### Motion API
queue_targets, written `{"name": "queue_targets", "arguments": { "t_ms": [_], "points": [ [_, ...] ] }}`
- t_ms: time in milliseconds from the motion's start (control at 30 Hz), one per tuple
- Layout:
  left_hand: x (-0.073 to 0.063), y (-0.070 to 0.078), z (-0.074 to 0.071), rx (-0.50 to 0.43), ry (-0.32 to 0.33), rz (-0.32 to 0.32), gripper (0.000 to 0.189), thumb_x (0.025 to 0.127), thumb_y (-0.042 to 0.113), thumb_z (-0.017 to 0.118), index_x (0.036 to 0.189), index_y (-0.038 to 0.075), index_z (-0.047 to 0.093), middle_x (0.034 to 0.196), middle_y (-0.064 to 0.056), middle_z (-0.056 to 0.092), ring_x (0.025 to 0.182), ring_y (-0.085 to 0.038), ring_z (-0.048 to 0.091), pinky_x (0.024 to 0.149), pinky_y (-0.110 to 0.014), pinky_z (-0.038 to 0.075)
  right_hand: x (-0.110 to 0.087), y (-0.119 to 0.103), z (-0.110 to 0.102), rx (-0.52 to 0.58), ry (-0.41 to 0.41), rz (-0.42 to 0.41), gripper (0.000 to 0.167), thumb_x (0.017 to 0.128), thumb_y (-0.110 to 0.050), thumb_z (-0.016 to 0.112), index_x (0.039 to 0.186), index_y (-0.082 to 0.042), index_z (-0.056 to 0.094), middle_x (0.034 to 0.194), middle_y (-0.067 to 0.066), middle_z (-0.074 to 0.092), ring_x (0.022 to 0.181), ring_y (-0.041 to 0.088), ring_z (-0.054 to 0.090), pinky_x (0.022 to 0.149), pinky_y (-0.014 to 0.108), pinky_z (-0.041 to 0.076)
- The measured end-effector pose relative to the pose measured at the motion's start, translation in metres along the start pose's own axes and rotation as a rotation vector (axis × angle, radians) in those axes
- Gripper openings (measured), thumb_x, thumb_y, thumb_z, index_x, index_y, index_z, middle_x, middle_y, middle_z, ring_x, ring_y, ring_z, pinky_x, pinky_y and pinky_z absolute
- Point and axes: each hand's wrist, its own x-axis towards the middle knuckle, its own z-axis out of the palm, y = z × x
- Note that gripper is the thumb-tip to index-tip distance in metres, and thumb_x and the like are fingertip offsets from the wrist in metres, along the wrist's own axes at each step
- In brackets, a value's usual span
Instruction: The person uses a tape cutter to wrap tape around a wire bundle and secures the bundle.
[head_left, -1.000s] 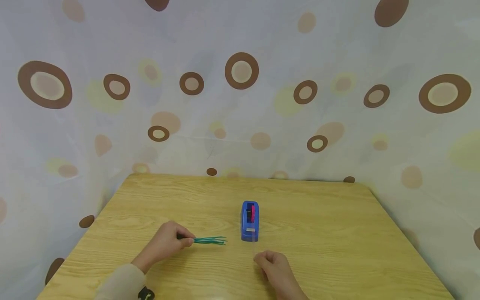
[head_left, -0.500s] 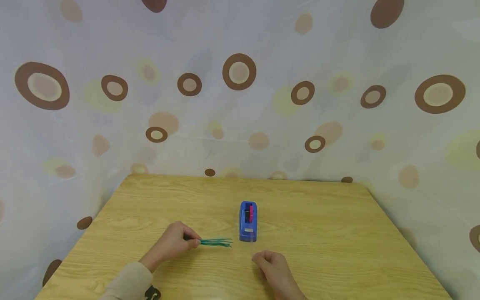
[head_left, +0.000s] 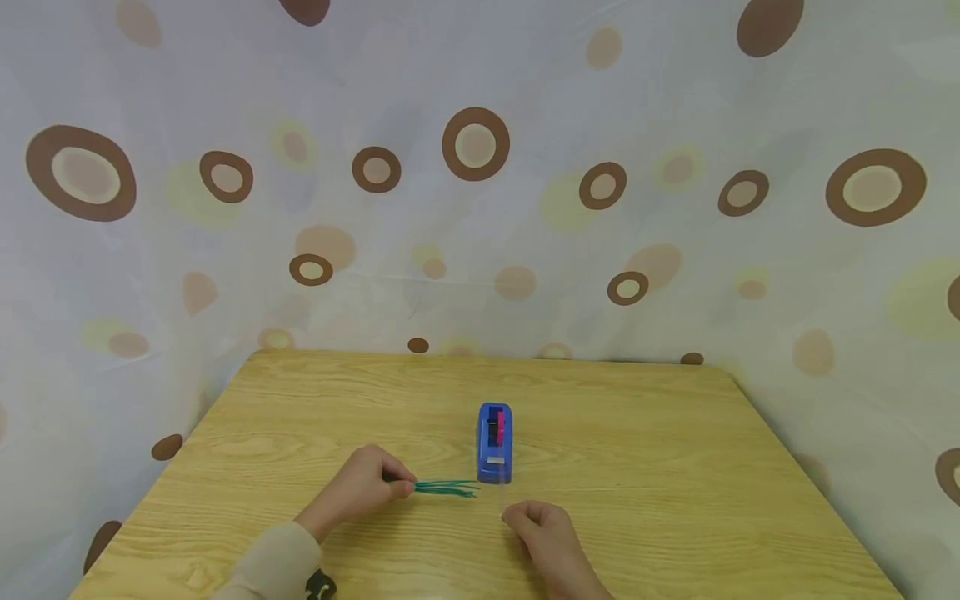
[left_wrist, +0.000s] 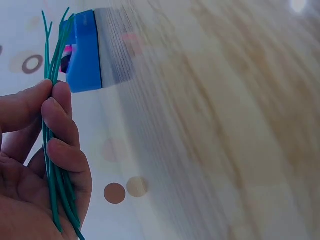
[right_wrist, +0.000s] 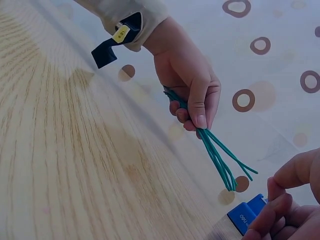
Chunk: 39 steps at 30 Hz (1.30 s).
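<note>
My left hand [head_left: 360, 483] pinches a bundle of thin green strands [head_left: 446, 488] between thumb and fingers, their loose ends fanning to the right. In the left wrist view the fingers also curl round the lower part of these strands [left_wrist: 55, 55]. A blue tape dispenser [head_left: 483, 477] with a pink-cored roll stands beyond the hands. From its front a clear strip of tape [head_left: 502, 497] runs down to my right hand [head_left: 551, 542], whose thumb and index finger pinch its end. The strand tips are left of the tape, apparently apart from it.
The dispenser rests on a wood-grain table [head_left: 637, 467]. Behind and beside it hangs a pale curtain [head_left: 480, 225] with brown rings and dots. A dark wrist device [right_wrist: 125, 35] sits at the left sleeve.
My left hand has moved right with the green strands, bringing their tips closer to the tape. The right hand holds almost still, still pinching the tape.
</note>
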Motion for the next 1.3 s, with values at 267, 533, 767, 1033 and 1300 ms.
{"name": "queue_targets", "arguments": {
  "t_ms": [267, 533, 767, 1033, 1300],
  "points": [
    [0.006, 0.006, 0.007, 0.001, -0.014, 0.009, 0.005, 0.087, 0.01, 0.075, 0.089, 0.011, 0.08, 0.086, 0.004, 0.073, 0.081, -0.013, 0.064, 0.072, -0.035, 0.053, -0.001, 0.0, 0.0, 0.004, -0.003, -0.016, 0.022, 0.096, -0.019, 0.061, 0.097, 0.001, 0.069, 0.071, -0.001, 0.049, 0.07, 0.016, 0.046, 0.064, 0.029, 0.037],
    [0.011, 0.006, 0.014, -0.011, -0.024, 0.012, 0.005, 0.087, 0.01, 0.076, 0.088, 0.012, 0.08, 0.086, 0.004, 0.073, 0.081, -0.012, 0.064, 0.072, -0.035, 0.052, -0.003, 0.0, 0.001, 0.018, 0.004, -0.04, 0.022, 0.096, -0.018, 0.062, 0.096, 0.002, 0.07, 0.07, -0.002, 0.05, 0.069, 0.015, 0.046, 0.063, 0.028, 0.038],
    [0.012, 0.007, 0.018, -0.017, -0.026, 0.024, 0.005, 0.087, 0.01, 0.075, 0.088, 0.011, 0.08, 0.085, 0.004, 0.073, 0.08, -0.012, 0.064, 0.071, -0.033, 0.052, -0.002, -0.001, 0.0, 0.004, 0.007, -0.019, 0.023, 0.096, -0.02, 0.062, 0.1, 0.002, 0.07, 0.077, 0.0, 0.053, 0.075, 0.017, 0.048, 0.067, 0.03, 0.04],
    [0.014, 0.014, 0.023, -0.028, -0.061, -0.017, 0.006, 0.088, 0.011, 0.074, 0.089, 0.011, 0.08, 0.087, 0.006, 0.072, 0.08, -0.011, 0.061, 0.072, -0.034, 0.05, -0.004, 0.001, 0.0, 0.017, 0.0, -0.051, 0.023, 0.095, -0.019, 0.063, 0.098, 0.003, 0.07, 0.073, -0.001, 0.054, 0.072, 0.016, 0.049, 0.066, 0.03, 0.04],
    [0.018, 0.015, 0.028, -0.009, -0.055, -0.024, 0.005, 0.087, 0.012, 0.075, 0.088, 0.012, 0.08, 0.085, 0.007, 0.072, 0.078, -0.009, 0.061, 0.071, -0.031, 0.051, -0.003, 0.0, 0.001, 0.037, -0.024, -0.04, 0.023, 0.096, -0.021, 0.062, 0.094, 0.001, 0.069, 0.07, -0.001, 0.052, 0.07, 0.016, 0.048, 0.066, 0.03, 0.039]
  ]
}}
